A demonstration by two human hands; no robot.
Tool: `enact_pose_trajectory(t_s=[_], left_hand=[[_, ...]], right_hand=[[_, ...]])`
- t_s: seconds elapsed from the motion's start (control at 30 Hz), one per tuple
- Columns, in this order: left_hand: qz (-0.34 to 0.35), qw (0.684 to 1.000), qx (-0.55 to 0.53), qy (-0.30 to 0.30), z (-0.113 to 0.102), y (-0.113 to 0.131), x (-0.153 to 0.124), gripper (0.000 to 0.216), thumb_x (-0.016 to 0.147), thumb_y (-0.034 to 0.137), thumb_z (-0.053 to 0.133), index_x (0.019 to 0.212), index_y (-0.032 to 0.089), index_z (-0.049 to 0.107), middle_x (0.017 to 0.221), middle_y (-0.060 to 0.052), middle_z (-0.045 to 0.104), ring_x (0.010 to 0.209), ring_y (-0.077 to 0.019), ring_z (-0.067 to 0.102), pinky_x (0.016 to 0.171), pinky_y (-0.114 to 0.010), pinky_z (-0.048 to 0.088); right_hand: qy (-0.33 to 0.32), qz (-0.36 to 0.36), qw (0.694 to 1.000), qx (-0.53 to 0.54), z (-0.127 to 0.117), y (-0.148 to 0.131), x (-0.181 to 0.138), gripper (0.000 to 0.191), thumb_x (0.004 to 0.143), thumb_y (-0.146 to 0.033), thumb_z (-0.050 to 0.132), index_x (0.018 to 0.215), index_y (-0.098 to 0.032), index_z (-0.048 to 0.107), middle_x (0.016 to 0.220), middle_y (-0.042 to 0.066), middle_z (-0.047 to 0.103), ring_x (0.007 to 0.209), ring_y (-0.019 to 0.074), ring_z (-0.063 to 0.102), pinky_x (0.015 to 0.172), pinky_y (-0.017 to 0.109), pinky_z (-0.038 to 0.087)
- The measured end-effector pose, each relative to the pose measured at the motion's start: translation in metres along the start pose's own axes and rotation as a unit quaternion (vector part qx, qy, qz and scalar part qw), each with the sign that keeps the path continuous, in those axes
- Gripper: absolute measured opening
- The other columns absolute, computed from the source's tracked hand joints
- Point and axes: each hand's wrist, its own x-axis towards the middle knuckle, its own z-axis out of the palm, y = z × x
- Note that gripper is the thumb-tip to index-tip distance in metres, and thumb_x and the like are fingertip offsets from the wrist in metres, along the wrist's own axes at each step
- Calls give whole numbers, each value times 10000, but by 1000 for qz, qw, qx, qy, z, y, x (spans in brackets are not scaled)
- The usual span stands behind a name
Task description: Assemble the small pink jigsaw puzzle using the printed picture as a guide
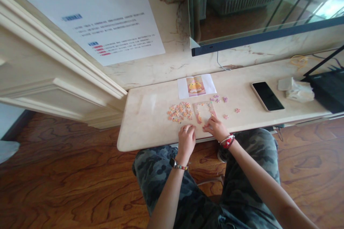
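Observation:
A partly assembled jigsaw puzzle (197, 110) lies on the ledge, its border pieces joined around a bare middle. My right hand (215, 128) is closed at its lower right corner, with fingertips pinched on a small jigsaw piece against the border. To the left spreads a pile of loose jigsaw pieces (179, 112), mostly pink, orange and yellow. My left hand (187, 137) rests at the ledge's front edge just below that pile, its fingers curled together; whatever they hold is hidden. Behind the puzzle lies a printed picture (197, 86) of yellow figures on white paper.
Several pinkish-purple loose pieces (225, 99) lie right of the puzzle. Farther right are a phone (268, 96), a white tissue pack (299, 90) and a black box with an antenna (329, 91). A television screen (258, 7) hangs above the ledge (150, 118).

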Motion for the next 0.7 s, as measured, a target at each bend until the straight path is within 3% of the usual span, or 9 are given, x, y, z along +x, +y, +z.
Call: enact_pose_trajectory(t_s=[0.13,0.23,0.43,0.7], left_hand=[[1,1000,2,-2,0,1,1,282,782,78,396,1002,196,528,1012,-63,541,967,-180,466,851,-362,399],[-4,1000,1,0,-1,1,1,278,779,78,401,993,194,534,1008,-68,543,966,-181,467,846,-365,401],[-5,1000,0,-4,0,0,1,291,770,66,407,995,200,534,1013,-63,540,973,-181,467,850,-369,399],[-4,1000,1,-1,1,0,0,280,782,75,394,996,194,530,1020,-63,539,977,-184,457,854,-370,395]], right_hand=[[10,-24,999,28,1,0,-1,109,753,-284,544,813,-195,563,823,41,517,727,125,519,659,254,445],[3,-39,998,42,1,3,0,122,790,-288,492,768,-193,564,797,37,506,712,117,518,663,254,447],[-8,-38,999,23,0,1,3,156,793,-308,487,728,-176,538,796,44,501,713,127,525,653,266,458],[-7,-48,999,-7,7,-8,12,167,812,-301,456,818,-168,557,880,73,522,743,134,541,655,261,463]])
